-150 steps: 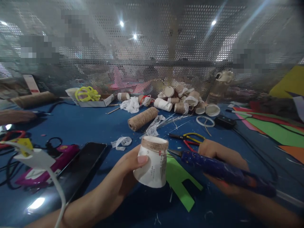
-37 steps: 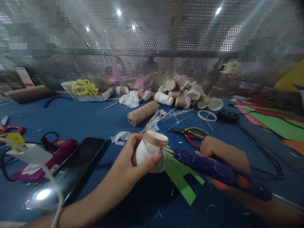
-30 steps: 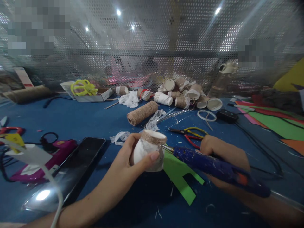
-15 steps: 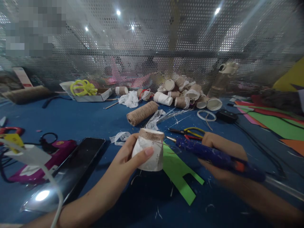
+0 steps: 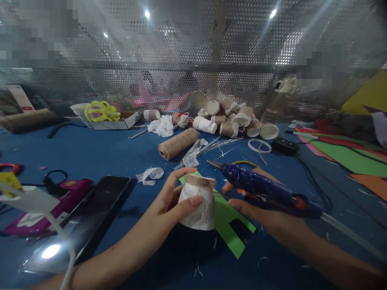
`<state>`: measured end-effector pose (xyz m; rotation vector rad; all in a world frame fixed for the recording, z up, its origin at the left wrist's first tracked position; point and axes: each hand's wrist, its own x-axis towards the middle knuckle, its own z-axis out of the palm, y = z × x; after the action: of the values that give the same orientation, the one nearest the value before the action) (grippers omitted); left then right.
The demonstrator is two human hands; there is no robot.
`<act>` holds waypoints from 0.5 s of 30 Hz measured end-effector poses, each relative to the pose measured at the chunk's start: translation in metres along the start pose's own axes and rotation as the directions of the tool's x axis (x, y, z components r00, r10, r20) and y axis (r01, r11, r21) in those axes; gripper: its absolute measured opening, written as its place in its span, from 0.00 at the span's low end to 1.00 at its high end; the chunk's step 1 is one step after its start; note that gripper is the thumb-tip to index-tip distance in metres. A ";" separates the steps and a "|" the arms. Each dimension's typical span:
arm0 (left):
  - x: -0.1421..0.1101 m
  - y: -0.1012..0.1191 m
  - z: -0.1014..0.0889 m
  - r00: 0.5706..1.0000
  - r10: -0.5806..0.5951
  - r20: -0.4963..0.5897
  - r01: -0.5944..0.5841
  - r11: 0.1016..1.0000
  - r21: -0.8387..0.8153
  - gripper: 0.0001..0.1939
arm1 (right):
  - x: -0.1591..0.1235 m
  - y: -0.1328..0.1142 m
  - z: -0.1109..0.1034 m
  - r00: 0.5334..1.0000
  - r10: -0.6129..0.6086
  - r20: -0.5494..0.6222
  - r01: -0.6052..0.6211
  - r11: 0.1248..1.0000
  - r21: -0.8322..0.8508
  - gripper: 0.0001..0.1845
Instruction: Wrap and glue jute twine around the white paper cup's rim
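Note:
In my left hand (image 5: 169,209) is an upright paper cup (image 5: 207,211) covered in white paper, with my thumb across its front and fingers around its left side. A band of brown twine (image 5: 201,181) circles its upper end. My right hand (image 5: 269,219) grips a blue hot glue gun (image 5: 256,183), its nozzle pointing left, above and beyond the cup's top. A clear glue stick (image 5: 347,231) sticks out of the gun's rear. Close to my right thumb and fingertips hangs thin loose twine. Beneath the cup lies a green cut-out sheet (image 5: 231,225), partly covered.
Beyond my hands lie a twine roll (image 5: 178,143), white lace scraps (image 5: 150,175) and a pile of twine-wrapped cups (image 5: 231,125). A phone (image 5: 104,209) and purple power strip (image 5: 65,205) are at left. Coloured sheets (image 5: 347,155) and a cable (image 5: 317,181) are at right.
The cup has moved right and slightly down in my left hand. My right hand has turned, and the glue gun has shifted left, its tip now beyond the cup. The pliers are now mostly hidden.

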<state>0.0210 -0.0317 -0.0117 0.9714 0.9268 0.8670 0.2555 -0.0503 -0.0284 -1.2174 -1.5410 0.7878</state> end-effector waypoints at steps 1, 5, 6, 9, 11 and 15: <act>-0.002 0.001 0.002 1.000 -0.010 -0.006 0.010 1.000 0.010 0.23 | 0.000 0.000 0.001 1.000 0.004 0.008 -0.004 1.000 -0.005 0.10; -0.006 0.002 0.005 0.999 -0.044 0.022 0.044 0.999 0.023 0.23 | -0.001 0.000 0.001 0.999 0.007 0.036 -0.007 1.000 -0.003 0.08; -0.006 0.002 0.004 0.998 -0.051 0.032 0.050 0.998 0.025 0.25 | -0.001 0.001 0.001 0.999 0.016 0.038 -0.017 1.000 0.013 0.08; -0.002 -0.002 -0.001 0.996 -0.061 0.065 0.059 0.998 0.033 0.30 | -0.001 0.001 0.002 0.998 0.027 0.065 -0.029 0.999 0.034 0.09; 0.001 -0.006 -0.005 0.993 -0.050 0.105 0.048 0.999 0.023 0.32 | -0.001 0.001 0.003 0.996 0.013 0.086 -0.014 1.000 0.015 0.08; 0.005 -0.009 -0.007 0.985 -0.030 0.172 0.033 0.999 -0.014 0.29 | -0.002 0.002 0.003 0.997 0.022 0.075 -0.024 1.000 0.016 0.07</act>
<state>0.0179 -0.0286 -0.0231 0.9983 0.7847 0.7504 0.2532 -0.0517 -0.0317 -1.2075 -1.5803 0.8683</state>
